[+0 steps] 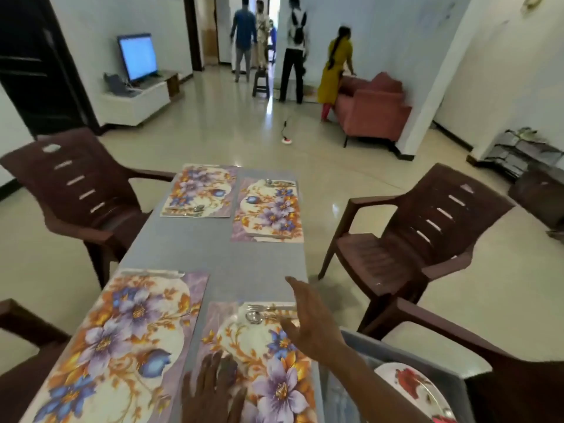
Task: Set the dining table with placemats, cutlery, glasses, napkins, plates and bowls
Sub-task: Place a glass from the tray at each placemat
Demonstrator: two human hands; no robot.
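1. Surface: long grey-blue top running away from the camera, with a brown plastic chair on the left and another on the right.
2. Four floral placemats are down in two pairs: near-left placemat, near-right placemat, far-left placemat, far-right placemat.
3. Grey bin sits at the surface's near right corner, with a floral plate inside it.
4. Left hand: lies flat on the near-right placemat, fingers straight and spread, holding nothing. Blurred.
5. Right hand: fingers extended and apart, empty, over the right edge of the near-right placemat. Can't tell if it touches the mat.
6. Fork and spoon lie along the far edge of the near-right placemat, just beside the right hand.
7. More cutlery lies on the far-left placemat's near edge and the far-right placemat's far edge.
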